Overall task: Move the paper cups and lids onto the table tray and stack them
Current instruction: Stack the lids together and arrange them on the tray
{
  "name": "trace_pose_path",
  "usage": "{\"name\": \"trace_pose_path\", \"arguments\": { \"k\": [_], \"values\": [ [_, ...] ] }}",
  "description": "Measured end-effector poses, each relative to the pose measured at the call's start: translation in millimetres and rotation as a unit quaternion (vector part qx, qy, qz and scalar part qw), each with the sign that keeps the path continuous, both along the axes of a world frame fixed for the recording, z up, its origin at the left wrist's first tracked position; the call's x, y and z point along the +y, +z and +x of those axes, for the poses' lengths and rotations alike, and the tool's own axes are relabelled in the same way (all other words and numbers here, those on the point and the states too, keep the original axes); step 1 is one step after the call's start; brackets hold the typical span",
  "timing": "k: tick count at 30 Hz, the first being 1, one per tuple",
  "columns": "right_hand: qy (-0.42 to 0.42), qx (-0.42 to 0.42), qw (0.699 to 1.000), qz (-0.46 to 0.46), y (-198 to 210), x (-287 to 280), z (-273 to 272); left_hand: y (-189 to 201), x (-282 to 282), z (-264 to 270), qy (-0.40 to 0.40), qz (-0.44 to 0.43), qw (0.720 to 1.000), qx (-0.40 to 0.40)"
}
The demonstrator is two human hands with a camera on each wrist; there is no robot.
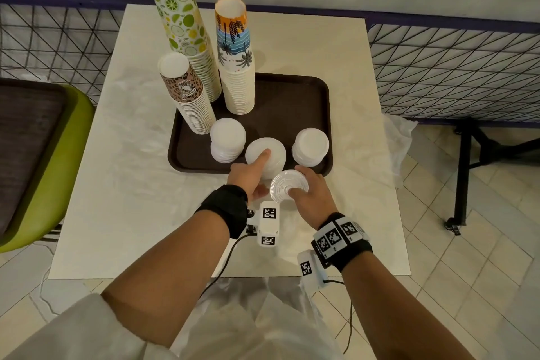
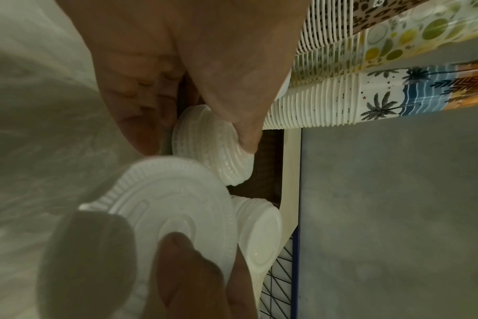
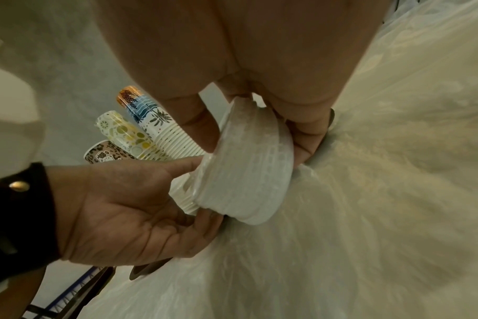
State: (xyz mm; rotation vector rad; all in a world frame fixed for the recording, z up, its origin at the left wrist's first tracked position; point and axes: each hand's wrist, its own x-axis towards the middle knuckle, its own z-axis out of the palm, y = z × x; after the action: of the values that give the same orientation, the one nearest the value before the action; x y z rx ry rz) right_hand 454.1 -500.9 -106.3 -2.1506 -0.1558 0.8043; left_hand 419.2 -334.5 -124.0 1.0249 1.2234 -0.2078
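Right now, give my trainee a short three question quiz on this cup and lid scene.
1. True or false: the right hand holds a lid.
2. How many cup stacks stand on the tray? A) two B) three C) five
3. Fill in: the left hand rests a finger on the ______ lid stack.

Key: 1 true; 2 B; 3 middle.
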Motion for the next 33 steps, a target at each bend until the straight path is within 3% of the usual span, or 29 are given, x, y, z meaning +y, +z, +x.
{"name": "trace_pose_path", "arguments": {
  "k": [6,17,21,25,28,29,30,33],
  "values": [
    [-0.002,-0.008,1.0,0.001,0.4,-10.8,3.5,3.3,0.2,-5.7,-0.027,0.001,1.0,0.005],
    [-0.017,-0.018,1.0,0.017,3.8,-35.5,2.6,7.0,-6.1,1.3,0.08,-0.021,0.996,-0.036],
    [-0.006,-0.027,0.999,0.019,7.9,-37.7,4.7,18.6,-11.9,1.2,0.073,0.013,0.996,-0.041],
    [-0.022,-0.038,0.997,0.06,18.3,-38.9,11.9,34.7,-21.2,-18.1,-0.053,0.129,0.987,-0.079],
    [-0.026,-0.04,0.994,0.101,31.0,-31.9,20.1,41.3,-24.8,-39.0,-0.231,0.239,0.925,-0.183],
    [-0.018,-0.033,0.993,0.112,35.4,-27.0,21.9,42.4,-25.1,-42.2,-0.266,0.232,0.913,-0.203],
    [-0.006,-0.023,0.992,0.121,38.7,-21.0,23.4,45.1,-25.0,-42.4,-0.27,0.191,0.921,-0.208],
    [0.036,0.012,0.987,0.154,46.3,-1.5,24.9,52.9,-22.6,-35.8,-0.155,0.011,0.969,-0.191]
  ]
}}
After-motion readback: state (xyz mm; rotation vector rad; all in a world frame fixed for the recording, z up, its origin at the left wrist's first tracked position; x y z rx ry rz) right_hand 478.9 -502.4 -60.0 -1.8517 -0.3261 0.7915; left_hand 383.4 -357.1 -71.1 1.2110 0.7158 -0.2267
